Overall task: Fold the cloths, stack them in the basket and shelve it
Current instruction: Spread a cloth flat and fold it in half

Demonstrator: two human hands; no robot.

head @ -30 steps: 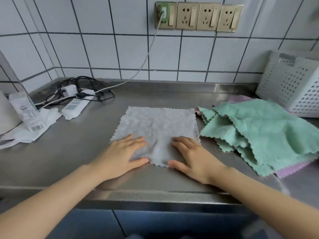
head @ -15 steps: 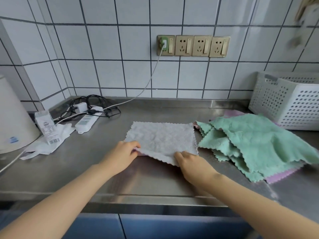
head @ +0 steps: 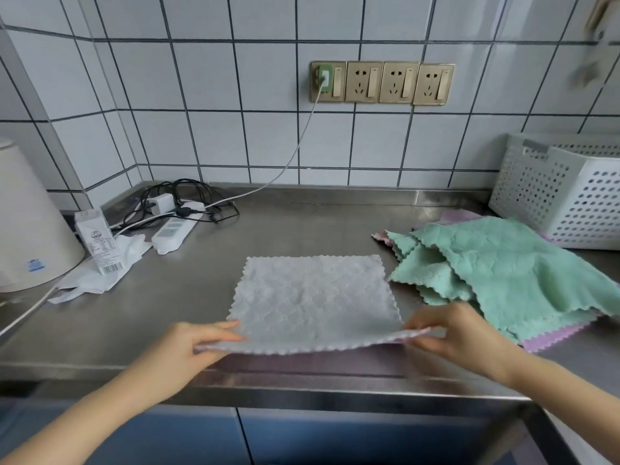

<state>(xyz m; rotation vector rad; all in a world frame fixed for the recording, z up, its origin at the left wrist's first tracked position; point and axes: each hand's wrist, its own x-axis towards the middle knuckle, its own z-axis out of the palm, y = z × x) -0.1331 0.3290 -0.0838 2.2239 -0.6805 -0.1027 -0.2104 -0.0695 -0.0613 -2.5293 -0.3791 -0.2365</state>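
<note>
Left hand: the left hand (head: pixel 188 344) pinches the near left corner of the gray cloth (head: pixel 312 300), thumb on top, fingers curled under it.
Right hand: the right hand (head: pixel 459 333) pinches the near right corner the same way.
Gray cloth: it lies in the middle of the steel counter (head: pixel 302 223). Its near edge is lifted off the counter; the far edge lies flat.
Green cloths: a loose pile of green cloths (head: pixel 503 263) sits at 3 o'clock from the gray cloth, just beside it.
Purple cloth: a purple cloth (head: pixel 550 340) peeks out from under the green pile.
Basket: a white basket (head: pixel 563 196) with holes stands at 2 o'clock, against the tiled wall, touching the pile.
Power strip: a white power strip (head: pixel 174 229) with black cables lies at 10 o'clock.
Wall sockets: 4 wall sockets (head: pixel 382 82) sit at 12 o'clock; a white cable hangs from the left one.
Carton: a small carton (head: pixel 99 239) stands at 9 o'clock, by a big white pot (head: pixel 30 226).
</note>
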